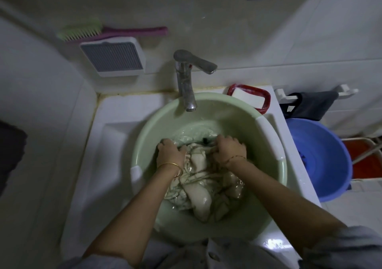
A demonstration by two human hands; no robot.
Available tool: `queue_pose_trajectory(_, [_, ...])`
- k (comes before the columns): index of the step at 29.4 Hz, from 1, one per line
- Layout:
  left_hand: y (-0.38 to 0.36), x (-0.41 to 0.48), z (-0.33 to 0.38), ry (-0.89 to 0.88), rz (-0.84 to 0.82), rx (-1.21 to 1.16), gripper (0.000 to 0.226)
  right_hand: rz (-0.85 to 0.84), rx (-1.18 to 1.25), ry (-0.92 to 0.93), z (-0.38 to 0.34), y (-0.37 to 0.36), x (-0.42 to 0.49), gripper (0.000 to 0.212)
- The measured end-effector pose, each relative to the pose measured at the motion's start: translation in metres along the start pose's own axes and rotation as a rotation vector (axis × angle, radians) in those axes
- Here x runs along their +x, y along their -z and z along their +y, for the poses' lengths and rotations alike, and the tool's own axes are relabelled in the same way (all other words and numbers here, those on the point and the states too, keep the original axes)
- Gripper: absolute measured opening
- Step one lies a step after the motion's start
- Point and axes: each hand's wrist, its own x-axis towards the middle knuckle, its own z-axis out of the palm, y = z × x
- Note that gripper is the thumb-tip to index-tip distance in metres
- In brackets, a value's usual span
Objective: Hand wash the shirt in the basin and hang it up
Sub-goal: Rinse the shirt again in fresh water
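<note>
Head view. Wet, pale shirt (198, 188) bunched up in water inside the green basin (148, 128). Left grip (170, 152) on the far left part of the bundle, fingers curled round cloth. Right grip (229, 149) on the far right part, clutching cloth too. Most of the shirt below both, nearer the body. Long way of the bundle: far to near. Tap (186, 87) over the far rim.
</note>
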Motion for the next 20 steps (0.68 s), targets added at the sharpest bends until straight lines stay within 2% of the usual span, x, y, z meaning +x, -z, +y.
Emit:
queue_pose_trajectory(3, [0.013, 0.005, 0.002, -0.053, -0.232, 0.201, 0.062, 0.032, 0.321, 0.064, 0.001, 0.019, -0.004, 0.029])
queue_pose_trajectory(6, [0.031, 0.000, 0.010, -0.104, -0.411, 0.371, 0.042, 0.067, 0.657, 0.159, 0.002, 0.043, -0.019, 0.035])
queue_pose_trajectory(7, [0.040, -0.001, 0.015, -0.119, -0.399, 0.330, 0.035, 0.069, 0.703, 0.186, 0.003, 0.052, -0.022, 0.038])
queue_pose_trajectory(9, [0.059, -0.004, 0.027, -0.166, -0.261, 0.174, 0.017, 0.084, 0.710, 0.212, 0.008, 0.065, -0.024, 0.039])
queue_pose_trajectory(11, [0.072, -0.004, 0.032, -0.277, -0.014, 0.116, 0.010, 0.172, 0.607, 0.227, 0.008, 0.067, -0.023, 0.034])
queue_pose_trajectory(13, [0.067, -0.004, 0.028, -0.422, 0.218, 0.166, 0.009, 0.320, 0.336, 0.241, 0.003, 0.055, -0.018, 0.031])
queue_pose_trajectory(15, [0.044, -0.004, 0.016, -0.505, 0.307, 0.270, 0.013, 0.350, 0.034, 0.254, 0.000, 0.029, -0.011, 0.040])
queue_pose_trajectory(16, [0.030, -0.004, 0.009, -0.504, 0.270, 0.354, 0.021, 0.299, -0.090, 0.222, 0.001, 0.013, -0.006, 0.050])
queue_pose_trajectory(18, [0.004, -0.006, -0.006, -0.476, 0.091, 0.549, 0.037, 0.159, -0.254, 0.123, 0.002, -0.016, -0.002, 0.067])
queue_pose_trajectory(20, [-0.016, -0.008, -0.020, -0.477, -0.060, 0.696, 0.044, 0.072, -0.359, 0.121, 0.002, -0.040, -0.006, 0.065])
